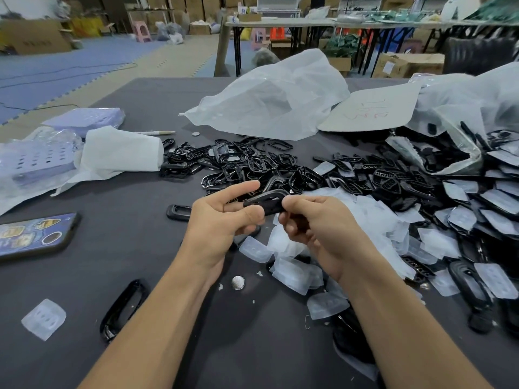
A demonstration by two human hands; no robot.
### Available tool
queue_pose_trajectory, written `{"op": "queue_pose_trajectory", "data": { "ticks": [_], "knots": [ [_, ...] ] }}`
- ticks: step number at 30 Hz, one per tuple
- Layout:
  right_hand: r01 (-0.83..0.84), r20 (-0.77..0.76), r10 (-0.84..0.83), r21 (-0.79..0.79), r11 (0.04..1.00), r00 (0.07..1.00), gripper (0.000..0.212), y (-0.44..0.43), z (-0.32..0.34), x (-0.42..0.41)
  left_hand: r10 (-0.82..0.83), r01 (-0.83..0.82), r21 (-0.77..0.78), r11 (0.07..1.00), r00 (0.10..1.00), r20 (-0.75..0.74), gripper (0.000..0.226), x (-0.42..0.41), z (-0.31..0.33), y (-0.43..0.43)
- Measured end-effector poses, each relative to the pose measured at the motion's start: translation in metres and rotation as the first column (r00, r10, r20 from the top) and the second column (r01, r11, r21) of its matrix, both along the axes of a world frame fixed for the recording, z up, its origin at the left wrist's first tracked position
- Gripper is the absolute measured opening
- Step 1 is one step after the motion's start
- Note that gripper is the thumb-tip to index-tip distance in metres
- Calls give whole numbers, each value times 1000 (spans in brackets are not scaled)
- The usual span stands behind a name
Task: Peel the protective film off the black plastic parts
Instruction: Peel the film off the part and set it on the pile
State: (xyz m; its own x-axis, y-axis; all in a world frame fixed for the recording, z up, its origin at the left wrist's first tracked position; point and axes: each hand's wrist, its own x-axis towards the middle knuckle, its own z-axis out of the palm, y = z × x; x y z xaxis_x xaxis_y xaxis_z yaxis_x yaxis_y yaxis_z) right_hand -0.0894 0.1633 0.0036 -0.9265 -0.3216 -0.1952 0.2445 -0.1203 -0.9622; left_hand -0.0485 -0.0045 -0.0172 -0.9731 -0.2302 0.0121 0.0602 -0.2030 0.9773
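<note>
Both hands pinching one black part (265, 202): left hand (222, 220) gripping one end, right hand (317, 223) other. Peeled films (365, 220) lying heaped; many filmed parts (491, 203) waiting at right edge of table (126, 186).

Dark grey table (134, 108), crowded on every side of the grip

Beyond the grip on the held part (264, 202) lies a heap of black frames (238, 164), and farther back a white plastic bag (275, 99) and a cardboard sheet (370, 108). Right of the grip and nearer the person, loose film pieces (365, 217) pile up, with film-covered parts (491, 203) farther right. Just left lies a small black frame (178, 211), far left a phone (33, 234). Nearer the person than the grip lies a coin cell (238, 282).
</note>
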Motion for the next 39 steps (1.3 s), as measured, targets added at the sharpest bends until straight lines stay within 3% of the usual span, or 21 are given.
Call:
{"op": "queue_pose_trajectory", "data": {
  "ticks": [3,8,13,18,21,25,29,31,35,39],
  "knots": [
    [10,-107,-4,52,999,994,28,-3,0,4,-17,15,106,994,1000,25,43,0,0,-2],
    [46,-157,-46,-6,999,987,23,-6,0,6,-10,-7,273,962,998,61,43,-3,0,2],
    [87,-184,-94,-49,995,978,25,-6,0,7,57,-66,129,989,996,72,26,-4,0,7],
    [94,-106,-108,-129,987,988,22,-9,-3,7,80,-84,51,995,994,73,26,-4,0,5],
    [139,-215,-145,-42,989,966,28,-9,-8,6,97,-93,-40,995,989,112,21,-5,0,8],
    [190,-372,-147,82,978,917,19,-11,-10,8,114,-104,-93,990,986,120,21,-4,-2,11],
    [126,-94,-139,-134,983,986,24,-7,-6,6,56,-55,-16,998,995,83,9,-2,0,10],
    [94,26,-91,-235,967,996,22,-4,-3,6,0,-5,68,998,997,77,13,-1,2,9],
    [138,63,-125,-285,949,990,11,-6,-3,7,-30,17,201,979,997,65,21,-2,3,8],
    [72,76,-49,-337,939,996,7,-9,-3,8,20,-29,278,960,999,37,20,-3,2,7]
  ]
}}
